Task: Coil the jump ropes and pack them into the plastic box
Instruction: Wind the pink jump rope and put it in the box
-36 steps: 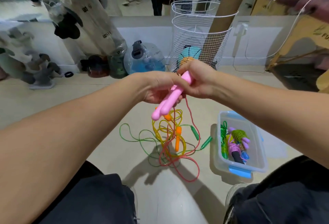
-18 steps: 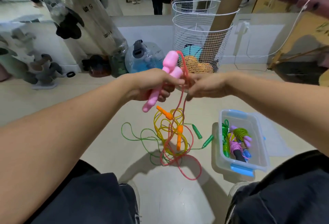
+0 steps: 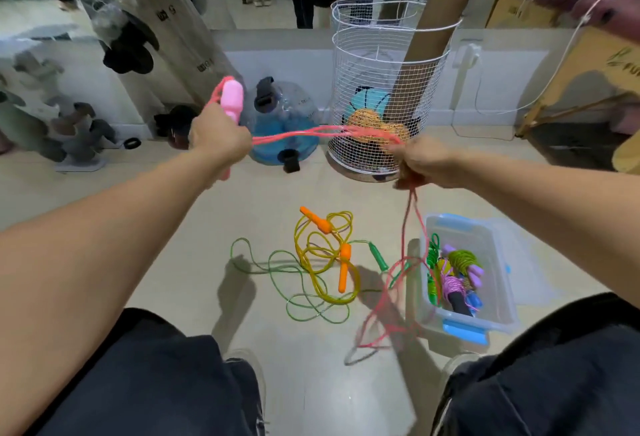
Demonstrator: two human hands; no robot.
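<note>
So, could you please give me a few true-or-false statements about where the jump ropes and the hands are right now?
1. The left hand grips the pink handles. True.
2. The pink rope lies coiled inside the plastic box. False: it stretches between both hands and trails to the floor.
3. The right hand is empty. False: it holds the pink rope.
4. The yellow rope with orange handles lies on the floor. True.
5. The plastic box is empty. False: it holds coiled ropes.

Bright, even indoor light; soft shadows fall on the pale floor [image 3: 311, 383] near the camera. Wide-angle bending warps the edges; far right corner blurs.
</note>
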